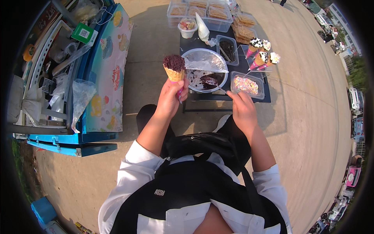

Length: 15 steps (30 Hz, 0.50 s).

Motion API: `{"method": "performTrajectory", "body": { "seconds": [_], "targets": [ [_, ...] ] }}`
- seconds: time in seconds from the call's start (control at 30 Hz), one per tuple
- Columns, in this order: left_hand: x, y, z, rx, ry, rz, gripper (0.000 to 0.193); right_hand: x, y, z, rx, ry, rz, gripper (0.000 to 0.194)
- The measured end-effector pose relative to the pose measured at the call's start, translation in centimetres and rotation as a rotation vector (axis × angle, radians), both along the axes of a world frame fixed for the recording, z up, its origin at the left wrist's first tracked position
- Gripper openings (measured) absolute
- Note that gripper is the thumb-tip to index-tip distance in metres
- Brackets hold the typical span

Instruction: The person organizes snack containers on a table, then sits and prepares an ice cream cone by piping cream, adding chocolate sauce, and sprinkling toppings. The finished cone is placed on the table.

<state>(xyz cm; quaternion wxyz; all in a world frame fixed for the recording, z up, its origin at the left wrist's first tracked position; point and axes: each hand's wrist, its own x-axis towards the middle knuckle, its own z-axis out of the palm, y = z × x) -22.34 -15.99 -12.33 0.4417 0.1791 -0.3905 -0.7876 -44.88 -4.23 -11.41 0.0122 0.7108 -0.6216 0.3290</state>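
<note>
My left hand grips a waffle cone by its pink paper sleeve. A mound of dark purple filling, perhaps a cooked grain, rises above the cone's rim. Between the fingers of my right hand is the handle of a metal spoon. Its bowl rests in dark filling inside a large white basin. Clear plastic film covers the basin's far half. Just right of my right hand, a clear tub holds pastel sprinkles.
Decorated cones stand in a clear rack on the black table. Behind the basin are a tub of dark crumbs, a piping bag, a cup of cereal rings and boxed wafers. A blue cart stands left.
</note>
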Motion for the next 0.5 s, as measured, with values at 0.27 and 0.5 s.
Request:
{"method": "performTrajectory", "body": {
  "seconds": [0.27,0.5],
  "targets": [
    [1.0,-0.5,-3.7,-0.117,-0.251,0.079,0.02,0.7,-6.1,-2.5,0.182,0.28,-0.036,0.026],
    [1.6,-1.6,-4.9,-0.247,-0.372,0.198,0.037,-0.3,-7.0,-1.6,0.358,0.333,-0.009,0.014]
  ]
}}
